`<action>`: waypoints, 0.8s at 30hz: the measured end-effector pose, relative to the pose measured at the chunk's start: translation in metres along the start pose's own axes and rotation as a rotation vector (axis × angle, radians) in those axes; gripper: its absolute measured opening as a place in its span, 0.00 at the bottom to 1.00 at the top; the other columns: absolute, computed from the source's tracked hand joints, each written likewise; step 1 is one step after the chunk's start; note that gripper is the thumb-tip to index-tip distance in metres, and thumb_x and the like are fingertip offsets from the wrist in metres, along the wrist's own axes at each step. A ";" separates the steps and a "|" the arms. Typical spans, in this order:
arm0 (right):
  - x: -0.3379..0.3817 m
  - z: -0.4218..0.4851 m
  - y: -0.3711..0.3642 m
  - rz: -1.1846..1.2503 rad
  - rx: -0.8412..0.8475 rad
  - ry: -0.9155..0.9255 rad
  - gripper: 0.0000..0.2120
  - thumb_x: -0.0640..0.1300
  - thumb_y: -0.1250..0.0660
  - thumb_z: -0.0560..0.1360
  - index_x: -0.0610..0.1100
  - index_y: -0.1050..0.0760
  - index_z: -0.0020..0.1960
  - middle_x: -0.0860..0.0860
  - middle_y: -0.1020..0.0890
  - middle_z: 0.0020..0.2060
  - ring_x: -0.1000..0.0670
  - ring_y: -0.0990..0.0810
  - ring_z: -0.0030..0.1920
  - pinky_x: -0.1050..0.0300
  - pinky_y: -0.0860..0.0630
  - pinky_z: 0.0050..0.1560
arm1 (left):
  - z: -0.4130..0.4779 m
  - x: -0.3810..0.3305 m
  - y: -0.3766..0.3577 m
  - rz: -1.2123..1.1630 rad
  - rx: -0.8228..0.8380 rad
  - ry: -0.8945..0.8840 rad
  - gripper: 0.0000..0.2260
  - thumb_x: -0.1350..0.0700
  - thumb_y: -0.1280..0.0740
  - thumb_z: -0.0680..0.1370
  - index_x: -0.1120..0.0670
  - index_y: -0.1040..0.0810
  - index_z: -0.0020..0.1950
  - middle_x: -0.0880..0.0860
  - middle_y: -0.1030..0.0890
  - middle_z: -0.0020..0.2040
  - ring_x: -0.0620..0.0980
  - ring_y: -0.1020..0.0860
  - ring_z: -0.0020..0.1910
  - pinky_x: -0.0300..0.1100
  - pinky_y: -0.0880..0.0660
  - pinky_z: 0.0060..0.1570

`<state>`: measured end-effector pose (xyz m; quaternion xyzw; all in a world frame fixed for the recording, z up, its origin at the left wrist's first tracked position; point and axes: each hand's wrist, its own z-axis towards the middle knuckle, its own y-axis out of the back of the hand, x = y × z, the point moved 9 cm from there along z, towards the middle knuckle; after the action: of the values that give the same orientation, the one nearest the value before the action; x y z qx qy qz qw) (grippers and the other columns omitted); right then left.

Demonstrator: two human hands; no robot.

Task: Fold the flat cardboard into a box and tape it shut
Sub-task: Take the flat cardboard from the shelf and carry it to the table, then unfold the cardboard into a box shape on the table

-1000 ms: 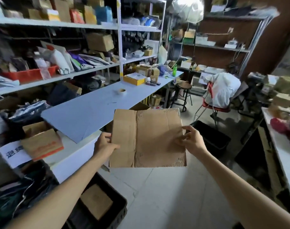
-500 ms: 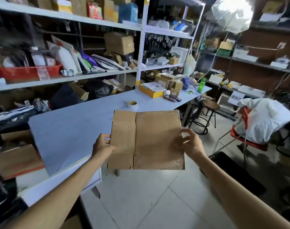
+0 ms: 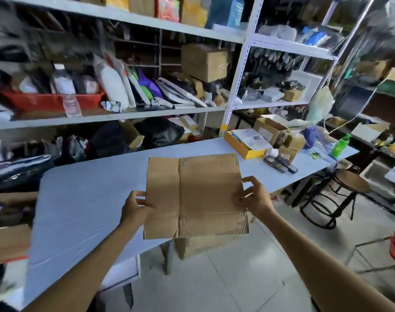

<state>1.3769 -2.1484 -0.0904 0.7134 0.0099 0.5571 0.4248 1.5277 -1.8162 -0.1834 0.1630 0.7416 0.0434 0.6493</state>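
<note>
A flat brown cardboard blank [image 3: 198, 194] with fold creases hangs in the air over the front edge of the grey-blue table [image 3: 83, 199]. My left hand [image 3: 133, 208] pinches its left edge about halfway down. My right hand [image 3: 255, 197] grips its right edge, thumb on the front face. The sheet faces me and lies fully flat, its flaps unfolded. No tape roll shows; the cardboard covers part of the tabletop behind it.
Loaded shelves [image 3: 147, 113] stand behind the table. A yellow box [image 3: 243, 145], small cartons [image 3: 273, 129] and a green bottle [image 3: 340, 145] sit at the table's right end. A round stool [image 3: 347, 185] stands on the tiled floor to the right.
My view has swung left and closer to the table. The cardboard, still held by both hands, now hangs over the tabletop instead of over the floor.
</note>
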 end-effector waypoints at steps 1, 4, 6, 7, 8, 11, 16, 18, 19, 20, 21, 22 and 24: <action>0.002 0.026 -0.009 0.007 0.023 0.020 0.24 0.35 0.24 0.64 0.48 0.27 0.56 0.48 0.20 0.35 0.47 0.20 0.35 0.53 0.21 0.34 | 0.016 -0.001 -0.001 -0.007 -0.028 0.005 0.19 0.67 0.27 0.68 0.55 0.28 0.54 0.56 0.22 0.48 0.56 0.23 0.46 0.50 0.23 0.47; 0.014 0.094 -0.039 0.031 0.100 0.091 0.23 0.34 0.25 0.64 0.45 0.27 0.56 0.45 0.18 0.36 0.42 0.18 0.38 0.47 0.20 0.39 | 0.056 -0.005 0.001 -0.006 -0.107 0.025 0.21 0.66 0.25 0.66 0.55 0.27 0.54 0.55 0.21 0.46 0.55 0.23 0.46 0.51 0.23 0.48; 0.023 0.136 -0.059 0.031 0.154 0.120 0.21 0.32 0.27 0.65 0.44 0.27 0.55 0.42 0.17 0.38 0.40 0.18 0.39 0.45 0.20 0.39 | 0.080 -0.007 0.004 -0.003 -0.172 0.065 0.22 0.65 0.24 0.65 0.54 0.28 0.54 0.54 0.21 0.47 0.54 0.22 0.45 0.49 0.23 0.45; 0.025 0.156 -0.068 0.031 0.177 0.121 0.20 0.32 0.27 0.66 0.44 0.27 0.54 0.42 0.16 0.39 0.40 0.18 0.39 0.47 0.20 0.38 | 0.091 -0.008 0.005 0.002 -0.204 0.081 0.22 0.64 0.24 0.64 0.53 0.28 0.53 0.54 0.21 0.46 0.53 0.22 0.45 0.48 0.23 0.45; 0.029 0.173 -0.075 0.031 0.198 0.121 0.20 0.32 0.28 0.66 0.45 0.27 0.54 0.42 0.16 0.39 0.41 0.18 0.39 0.49 0.20 0.37 | 0.099 -0.010 0.006 0.003 -0.228 0.092 0.22 0.64 0.24 0.64 0.52 0.28 0.53 0.53 0.21 0.46 0.52 0.22 0.44 0.47 0.23 0.44; 0.047 0.228 -0.098 0.032 0.270 0.143 0.22 0.32 0.27 0.65 0.47 0.27 0.55 0.46 0.17 0.35 0.48 0.19 0.35 0.59 0.26 0.30 | 0.130 -0.018 0.013 -0.014 -0.313 0.104 0.21 0.65 0.24 0.65 0.52 0.28 0.52 0.54 0.21 0.46 0.50 0.22 0.42 0.48 0.22 0.43; 0.073 0.293 -0.147 0.068 0.363 0.160 0.22 0.26 0.34 0.67 0.48 0.28 0.54 0.41 0.20 0.38 0.42 0.21 0.35 0.51 0.23 0.32 | 0.177 -0.020 0.028 -0.108 -0.409 0.128 0.18 0.60 0.24 0.68 0.54 0.27 0.53 0.56 0.21 0.47 0.55 0.21 0.45 0.48 0.22 0.45; 0.082 0.313 -0.162 0.103 0.359 0.164 0.21 0.26 0.34 0.68 0.48 0.28 0.53 0.39 0.20 0.41 0.43 0.21 0.36 0.54 0.23 0.30 | 0.198 -0.021 0.034 -0.109 -0.427 0.109 0.17 0.60 0.25 0.70 0.55 0.27 0.54 0.56 0.21 0.47 0.55 0.21 0.46 0.50 0.22 0.47; 0.085 0.322 -0.168 0.111 0.346 0.168 0.20 0.27 0.34 0.68 0.48 0.28 0.53 0.40 0.19 0.43 0.44 0.20 0.37 0.56 0.23 0.28 | 0.208 -0.020 0.036 -0.098 -0.422 0.108 0.15 0.60 0.26 0.70 0.55 0.26 0.54 0.56 0.20 0.47 0.55 0.21 0.45 0.50 0.23 0.47; 0.086 0.329 -0.173 0.111 0.335 0.163 0.19 0.28 0.33 0.69 0.48 0.27 0.53 0.41 0.19 0.44 0.45 0.20 0.37 0.58 0.24 0.26 | 0.216 -0.016 0.037 -0.091 -0.413 0.118 0.14 0.61 0.27 0.71 0.55 0.26 0.54 0.57 0.20 0.46 0.55 0.22 0.44 0.49 0.23 0.44; 0.089 0.335 -0.179 0.103 0.331 0.159 0.19 0.28 0.33 0.69 0.47 0.27 0.54 0.42 0.19 0.44 0.45 0.19 0.38 0.58 0.23 0.25 | 0.223 -0.012 0.038 -0.095 -0.407 0.132 0.13 0.61 0.27 0.72 0.56 0.26 0.53 0.57 0.20 0.45 0.54 0.22 0.41 0.46 0.25 0.40; 0.091 0.342 -0.185 0.098 0.335 0.156 0.18 0.28 0.34 0.70 0.46 0.27 0.54 0.41 0.18 0.43 0.45 0.19 0.38 0.57 0.22 0.27 | 0.229 -0.006 0.038 -0.105 -0.399 0.150 0.11 0.62 0.28 0.72 0.56 0.25 0.53 0.58 0.20 0.44 0.53 0.23 0.38 0.43 0.27 0.36; 0.094 0.356 -0.197 0.104 0.342 0.152 0.18 0.26 0.36 0.69 0.44 0.26 0.53 0.39 0.17 0.41 0.40 0.19 0.40 0.48 0.21 0.35 | 0.240 0.002 0.038 -0.132 -0.381 0.180 0.09 0.63 0.30 0.74 0.57 0.24 0.52 0.57 0.20 0.40 0.50 0.25 0.33 0.40 0.30 0.32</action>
<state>1.7888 -2.1882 -0.1450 0.7308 0.0996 0.6207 0.2660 1.7694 -1.8154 -0.2121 -0.0163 0.7840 0.1546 0.6009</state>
